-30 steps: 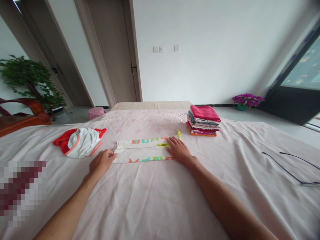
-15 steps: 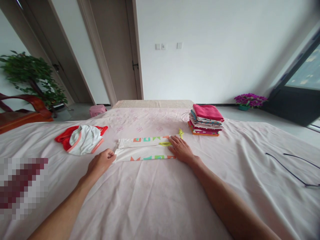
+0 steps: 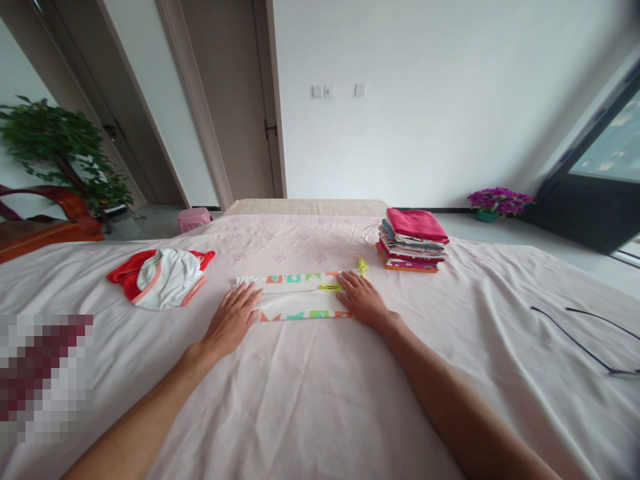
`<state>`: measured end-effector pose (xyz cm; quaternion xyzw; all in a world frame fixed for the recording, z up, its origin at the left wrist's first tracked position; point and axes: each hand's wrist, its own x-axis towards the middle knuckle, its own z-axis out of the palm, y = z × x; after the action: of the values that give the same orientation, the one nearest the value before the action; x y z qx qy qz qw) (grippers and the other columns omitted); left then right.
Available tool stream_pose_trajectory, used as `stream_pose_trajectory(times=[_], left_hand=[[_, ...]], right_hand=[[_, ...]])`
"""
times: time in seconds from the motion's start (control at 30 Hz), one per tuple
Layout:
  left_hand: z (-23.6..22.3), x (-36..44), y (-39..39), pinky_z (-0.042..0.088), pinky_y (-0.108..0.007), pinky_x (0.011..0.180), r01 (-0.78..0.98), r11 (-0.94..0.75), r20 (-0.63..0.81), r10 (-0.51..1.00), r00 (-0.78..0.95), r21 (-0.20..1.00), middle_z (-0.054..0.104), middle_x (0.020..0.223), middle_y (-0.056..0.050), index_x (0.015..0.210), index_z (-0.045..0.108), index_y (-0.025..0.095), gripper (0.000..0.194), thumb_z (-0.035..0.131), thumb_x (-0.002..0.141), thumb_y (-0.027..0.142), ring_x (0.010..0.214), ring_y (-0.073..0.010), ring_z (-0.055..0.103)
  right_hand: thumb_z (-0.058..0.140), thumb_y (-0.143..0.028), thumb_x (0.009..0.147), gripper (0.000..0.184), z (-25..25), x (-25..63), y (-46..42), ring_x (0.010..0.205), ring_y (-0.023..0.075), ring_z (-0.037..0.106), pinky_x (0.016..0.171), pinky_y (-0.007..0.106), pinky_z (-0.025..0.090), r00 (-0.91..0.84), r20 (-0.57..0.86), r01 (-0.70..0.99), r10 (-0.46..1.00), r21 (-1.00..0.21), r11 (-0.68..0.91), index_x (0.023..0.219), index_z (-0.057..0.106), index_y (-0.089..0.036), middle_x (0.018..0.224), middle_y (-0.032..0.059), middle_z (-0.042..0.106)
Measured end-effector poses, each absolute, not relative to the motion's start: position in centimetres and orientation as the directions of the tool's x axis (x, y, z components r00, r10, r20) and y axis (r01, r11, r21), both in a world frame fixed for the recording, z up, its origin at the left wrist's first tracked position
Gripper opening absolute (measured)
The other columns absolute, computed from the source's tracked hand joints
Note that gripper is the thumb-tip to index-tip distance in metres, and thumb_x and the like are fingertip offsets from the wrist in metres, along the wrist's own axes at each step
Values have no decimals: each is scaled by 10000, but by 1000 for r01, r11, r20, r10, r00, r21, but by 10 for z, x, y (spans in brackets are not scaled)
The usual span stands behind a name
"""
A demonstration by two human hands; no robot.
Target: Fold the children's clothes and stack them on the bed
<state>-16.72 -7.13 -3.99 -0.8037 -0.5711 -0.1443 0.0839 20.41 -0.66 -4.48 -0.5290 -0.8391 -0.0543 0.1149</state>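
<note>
Left hand (image 3: 233,319): palm down on the left end of the garment, the fingers straightened and lying nearly side by side with slim gaps, pressed flat on the cloth; nothing is gripped.
Right hand (image 3: 367,301): also palm down, on the right end, the fingers extended and a little parted, the tips near the far edge; it has hold of nothing, only contact from above.
Folded white garment (image 3: 295,298): a long narrow strip lying flat across the pale pink sheet (image 3: 320,400), between and partly under the two hands, with orange, teal and green print along both long edges.
Yellow trim (image 3: 330,288): on the garment, just left of the right fingers.
Yellow tassel (image 3: 362,267): just beyond the right hand, at the garment's far right corner.
Folded clothes stack (image 3: 415,241): upright beyond the right hand, apart from it, a deep pink piece on top.
Red and white clothing (image 3: 167,280): loosely crumpled, left of the garment, beyond the left forearm.
Eyeglasses (image 3: 573,340): on the sheet at far right, temples unfolded.
</note>
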Motion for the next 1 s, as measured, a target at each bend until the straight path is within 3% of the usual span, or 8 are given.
stream_pose_trajectory(times=[0.17,0.23,0.33,0.4,0.57,0.73,0.87,1.0], left_hand=[[-41,-179,-56,287,-602,1132,1000,-2,215,977,5,-16,481,1503,-119,1400,538,219,468,384,962,281,1417,-352,379],[-33,-171,-52,283,-566,1156,999,-37,258,966,31,17,514,1476,-121,1349,588,200,453,392,944,243,1418,-324,386],[-27,-151,-47,340,-404,1169,947,-262,328,925,191,186,566,1429,-94,1293,633,172,449,343,958,240,1393,-220,434],[-31,-142,-40,372,-364,1153,890,-356,344,905,252,285,588,1406,-74,1266,652,181,442,346,952,234,1369,-191,463],[-46,-153,-23,426,-379,1105,893,-261,309,940,147,367,631,1335,-76,1154,696,206,428,432,836,98,1273,-198,554],[-38,-174,-29,464,-351,1019,923,-255,375,917,136,288,663,1177,-66,1004,678,235,229,522,842,189,1147,-215,600],[-33,-182,-36,487,-334,900,938,-236,336,931,144,254,668,1080,-38,937,647,255,131,551,872,315,1059,-224,612],[-31,-183,-38,465,-349,838,978,-178,367,921,128,105,670,974,-48,886,628,234,124,524,897,301,937,-230,625]], right_hand=[[367,-438,1018,551,-43,204,-8,1463,251,285,1196,436,240,-427,247,895,870,-22,446,1502,398,-175,1551,111,397],[371,-435,1018,551,-43,204,-8,1461,253,287,1197,434,238,-429,249,894,869,-20,447,1498,402,-167,1550,113,397],[371,-434,1018,551,-44,205,-7,1461,254,286,1196,435,238,-432,253,892,866,-20,452,1496,403,-163,1549,115,399],[368,-432,1018,550,-44,205,-7,1462,252,284,1195,436,239,-437,253,889,863,-22,457,1497,401,-163,1546,118,402],[368,-429,1016,552,-42,205,-8,1461,245,286,1196,427,235,-439,250,888,863,-22,459,1499,396,-163,1541,121,408],[371,-430,1014,556,-41,204,-8,1460,247,287,1200,428,231,-429,245,894,869,-22,448,1504,394,-168,1547,110,402],[361,-440,1016,562,-41,204,-8,1463,245,282,1201,424,230,-420,229,900,878,-21,435,1512,384,-174,1551,105,397],[358,-444,1015,561,-40,203,-7,1468,240,273,1202,426,228,-417,211,901,884,-29,432,1513,382,-186,1557,103,388]])
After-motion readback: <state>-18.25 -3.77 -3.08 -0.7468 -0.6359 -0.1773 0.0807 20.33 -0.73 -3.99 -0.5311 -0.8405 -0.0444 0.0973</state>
